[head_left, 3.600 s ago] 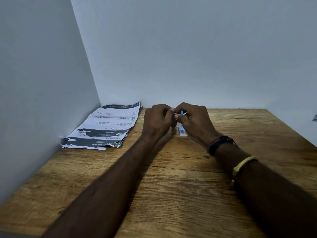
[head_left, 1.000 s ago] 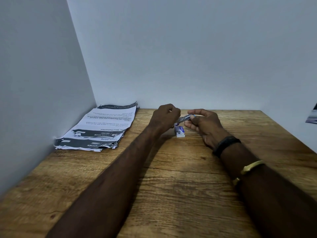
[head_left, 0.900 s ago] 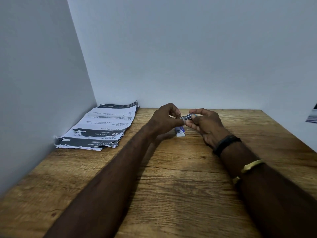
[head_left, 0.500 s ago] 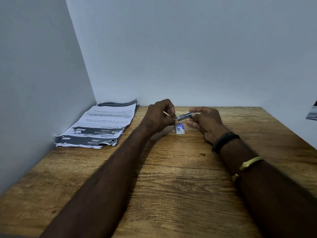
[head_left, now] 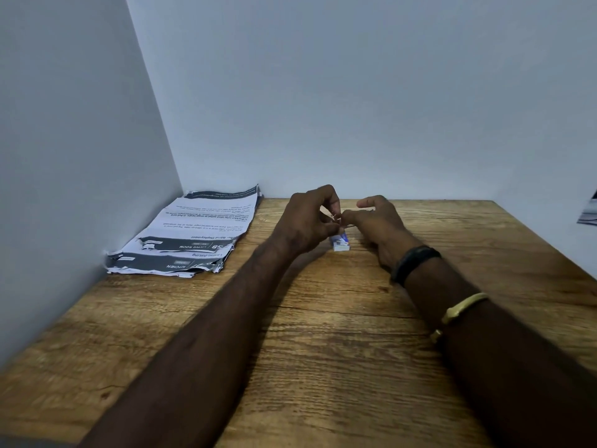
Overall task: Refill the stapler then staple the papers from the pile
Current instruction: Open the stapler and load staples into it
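My left hand [head_left: 307,226] and my right hand [head_left: 379,226] meet fingertip to fingertip above the far middle of the wooden table [head_left: 323,334]. Between them is a small metallic stapler [head_left: 346,225], almost wholly hidden by the fingers. The right hand cradles it and the left thumb and forefinger pinch its near end. Just under the hands a small white and blue staple box [head_left: 340,244] lies on the table. The pile of printed papers [head_left: 193,234], with torn front edges, lies at the back left against the wall.
Grey walls close the table on the left [head_left: 64,156] and at the back [head_left: 355,108]. A printed sheet [head_left: 588,215] shows at the right edge of view. My right wrist wears a black band [head_left: 415,261] and a gold bangle [head_left: 462,307].
The hands have drawn closer together, so the stapler that showed between them is now mostly covered. The staple box and the paper pile have not moved.
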`<state>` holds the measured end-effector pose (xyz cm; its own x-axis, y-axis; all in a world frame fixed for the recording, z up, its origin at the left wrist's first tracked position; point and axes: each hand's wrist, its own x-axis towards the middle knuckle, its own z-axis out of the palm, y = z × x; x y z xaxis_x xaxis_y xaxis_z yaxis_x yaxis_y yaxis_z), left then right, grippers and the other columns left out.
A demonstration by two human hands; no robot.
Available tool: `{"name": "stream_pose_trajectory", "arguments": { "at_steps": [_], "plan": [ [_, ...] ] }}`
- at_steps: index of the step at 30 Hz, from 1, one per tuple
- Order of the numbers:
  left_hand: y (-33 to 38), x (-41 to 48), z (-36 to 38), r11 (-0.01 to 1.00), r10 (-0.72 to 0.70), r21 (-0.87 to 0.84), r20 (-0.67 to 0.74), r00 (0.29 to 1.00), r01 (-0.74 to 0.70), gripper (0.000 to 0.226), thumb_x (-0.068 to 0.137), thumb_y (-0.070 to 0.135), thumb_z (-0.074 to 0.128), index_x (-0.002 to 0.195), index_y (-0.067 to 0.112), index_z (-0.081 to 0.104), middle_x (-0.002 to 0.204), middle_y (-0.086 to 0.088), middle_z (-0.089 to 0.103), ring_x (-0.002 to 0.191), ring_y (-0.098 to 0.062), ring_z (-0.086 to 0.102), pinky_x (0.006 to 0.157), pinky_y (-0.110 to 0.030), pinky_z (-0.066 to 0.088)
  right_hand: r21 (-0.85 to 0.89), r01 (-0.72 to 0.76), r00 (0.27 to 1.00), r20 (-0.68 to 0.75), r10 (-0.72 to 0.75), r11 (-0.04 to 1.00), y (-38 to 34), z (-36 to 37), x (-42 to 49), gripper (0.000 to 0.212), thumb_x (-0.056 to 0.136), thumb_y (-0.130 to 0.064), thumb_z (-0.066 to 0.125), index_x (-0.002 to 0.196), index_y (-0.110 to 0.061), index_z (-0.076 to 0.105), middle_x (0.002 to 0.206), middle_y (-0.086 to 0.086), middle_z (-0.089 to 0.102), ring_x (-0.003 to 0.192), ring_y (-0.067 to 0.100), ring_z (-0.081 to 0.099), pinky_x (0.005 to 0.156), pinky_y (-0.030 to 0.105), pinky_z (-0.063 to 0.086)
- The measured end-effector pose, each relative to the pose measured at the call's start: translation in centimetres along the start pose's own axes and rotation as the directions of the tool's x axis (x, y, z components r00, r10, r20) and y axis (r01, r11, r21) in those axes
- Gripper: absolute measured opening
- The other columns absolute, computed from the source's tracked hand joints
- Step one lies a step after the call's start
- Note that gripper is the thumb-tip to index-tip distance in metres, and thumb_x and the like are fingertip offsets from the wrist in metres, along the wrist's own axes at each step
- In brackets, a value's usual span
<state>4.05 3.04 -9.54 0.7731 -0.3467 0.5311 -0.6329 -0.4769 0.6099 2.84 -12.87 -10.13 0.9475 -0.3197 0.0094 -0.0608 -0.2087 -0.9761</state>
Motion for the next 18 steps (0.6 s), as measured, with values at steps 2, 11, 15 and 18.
{"name": "stream_pose_trajectory", "arguments": {
  "at_steps": [2, 11, 15, 18],
  "plan": [
    [0.2, -0.1, 0.2, 1.0, 0.027, 0.006, 0.008, 1.0, -0.027, 0.03, 0.07, -0.002, 0.083, 0.089, 0.008, 0.062, 0.09, -0.003, 0.071, 0.073, -0.019, 0.074, 0.074, -0.042, 0.062, 0.036, -0.03, 1.0, -0.004, 0.03, 0.999, -0.1, -0.1, 0.1, 0.049, 0.07, -0.022, 0.082, 0.113, -0.023, 0.059, 0.107, 0.002, 0.063, 0.092, 0.014, 0.057, 0.068, 0.031, 0.045],
    [0.3, -0.2, 0.4, 0.993, 0.094, 0.062, 0.024, 0.995, -0.096, 0.026, 0.074, 0.003, 0.078, 0.09, 0.013, 0.06, 0.088, 0.005, 0.073, 0.08, -0.018, 0.074, 0.075, -0.041, 0.061, 0.105, -0.06, 0.997, -0.036, 0.064, 0.993, -0.5, -0.7, -0.2, 0.029, 0.071, -0.014, 0.07, 0.099, -0.02, 0.064, 0.11, 0.012, 0.071, 0.089, 0.021, 0.061, 0.059, 0.032, 0.044],
    [0.3, -0.4, 0.2, 0.992, 0.12, 0.029, 0.016, 0.993, -0.121, 0.024, 0.076, 0.0, 0.074, 0.091, 0.011, 0.058, 0.089, 0.002, 0.077, 0.084, -0.014, 0.076, 0.076, -0.037, 0.062, 0.078, -0.049, 0.999, -0.019, 0.05, 0.996, -0.7, -0.8, -0.1, 0.018, 0.079, -0.016, 0.064, 0.096, -0.019, 0.067, 0.107, 0.01, 0.073, 0.083, 0.019, 0.063, 0.058, 0.03, 0.043],
    [0.4, -0.5, 0.2, 0.991, 0.135, 0.016, 0.017, 0.991, -0.135, 0.024, 0.079, 0.002, 0.075, 0.092, 0.011, 0.058, 0.091, 0.001, 0.078, 0.088, -0.01, 0.076, 0.074, -0.028, 0.062, 0.066, -0.008, 0.987, -0.158, 0.018, 0.998, -0.6, -1.4, -0.1, 0.016, 0.087, -0.02, 0.056, 0.095, -0.021, 0.07, 0.104, 0.004, 0.072, 0.097, 0.024, 0.068, 0.067, 0.037, 0.05]
  ]
}}
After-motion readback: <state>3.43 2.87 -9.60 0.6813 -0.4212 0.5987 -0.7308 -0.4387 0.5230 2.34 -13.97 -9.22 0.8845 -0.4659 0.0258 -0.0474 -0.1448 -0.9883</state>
